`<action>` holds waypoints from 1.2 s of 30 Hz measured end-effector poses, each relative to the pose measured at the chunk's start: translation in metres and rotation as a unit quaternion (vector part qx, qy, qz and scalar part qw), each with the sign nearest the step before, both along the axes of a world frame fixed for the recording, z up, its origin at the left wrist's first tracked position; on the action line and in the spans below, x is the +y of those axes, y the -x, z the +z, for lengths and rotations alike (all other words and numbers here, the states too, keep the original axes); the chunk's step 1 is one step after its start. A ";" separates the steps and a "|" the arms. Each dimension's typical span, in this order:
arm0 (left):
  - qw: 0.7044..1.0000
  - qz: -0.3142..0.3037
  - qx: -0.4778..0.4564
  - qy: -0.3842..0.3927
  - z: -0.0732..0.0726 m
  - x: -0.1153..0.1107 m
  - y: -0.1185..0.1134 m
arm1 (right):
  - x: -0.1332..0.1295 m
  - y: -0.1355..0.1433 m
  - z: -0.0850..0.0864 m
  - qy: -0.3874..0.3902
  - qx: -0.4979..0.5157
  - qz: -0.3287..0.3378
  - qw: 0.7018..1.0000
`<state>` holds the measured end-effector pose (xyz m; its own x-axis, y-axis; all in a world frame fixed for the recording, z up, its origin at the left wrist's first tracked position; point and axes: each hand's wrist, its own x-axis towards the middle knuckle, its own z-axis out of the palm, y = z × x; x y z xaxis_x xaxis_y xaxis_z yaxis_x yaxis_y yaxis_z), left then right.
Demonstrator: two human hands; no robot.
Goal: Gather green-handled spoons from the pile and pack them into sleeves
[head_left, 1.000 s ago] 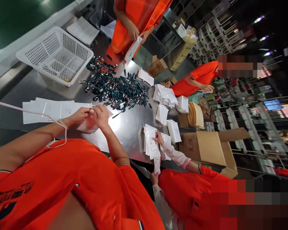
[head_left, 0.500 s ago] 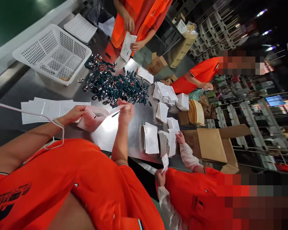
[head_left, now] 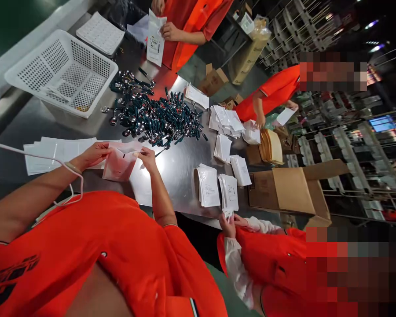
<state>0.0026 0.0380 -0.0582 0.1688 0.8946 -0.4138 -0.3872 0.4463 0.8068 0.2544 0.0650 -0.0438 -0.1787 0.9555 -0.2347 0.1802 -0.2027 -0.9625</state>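
Observation:
My left hand [head_left: 97, 155] pinches the left top edge of a whitish, slightly see-through mailing bag [head_left: 119, 166]. My right hand [head_left: 148, 159] is closed on the bag's right top edge, so the mouth stretches between both hands. Just beyond lies a heaped pile of small utensils [head_left: 161, 119] with dark green handles and shiny rounded metal ends. One dark-handled piece [head_left: 160, 152] sticks out from the pile toward my right hand. Flat white bags [head_left: 59, 149] lie overlapped on the metal table under and beside my left hand.
A white perforated basket [head_left: 23, 81] stands at the far left. Stacked labelled packets [head_left: 208, 187] and a cardboard box [head_left: 292, 189] are to the right. A white cord [head_left: 26, 151] crosses my left forearm. Co-workers handle packets across the table [head_left: 181, 176] and at right.
My right hand has moved left and down to the bag's mouth, and the bag's strip no longer stretches out to the right. Co-workers' hands and packets have shifted.

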 end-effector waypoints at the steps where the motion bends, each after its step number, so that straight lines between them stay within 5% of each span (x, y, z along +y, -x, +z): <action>1: 1.000 0.004 0.011 0.001 0.000 0.002 0.002 | 0.002 0.002 0.000 0.011 0.013 0.000 1.000; 11: 0.994 0.007 0.109 -0.011 -0.009 0.025 0.009 | 0.001 -0.009 0.014 -0.017 -0.046 0.001 0.999; 20: 0.991 -0.082 0.106 -0.026 -0.003 0.034 0.012 | 0.003 -0.029 0.028 -0.143 -0.182 0.203 0.951; 29: 0.984 0.008 0.145 -0.102 -0.018 0.021 -0.016 | 0.006 -0.065 0.030 -0.133 -0.179 0.335 0.915; 31: 0.984 0.016 0.142 -0.105 -0.019 0.021 -0.013 | 0.006 -0.087 0.033 -0.117 -0.186 0.315 0.923; 33: 0.984 0.012 0.138 -0.116 -0.016 0.021 -0.012 | 0.008 -0.101 0.037 -0.118 -0.206 0.225 0.945; 36: 0.983 -0.007 0.121 -0.141 -0.009 0.016 -0.019 | 0.011 -0.088 0.040 -0.177 -0.257 0.095 0.945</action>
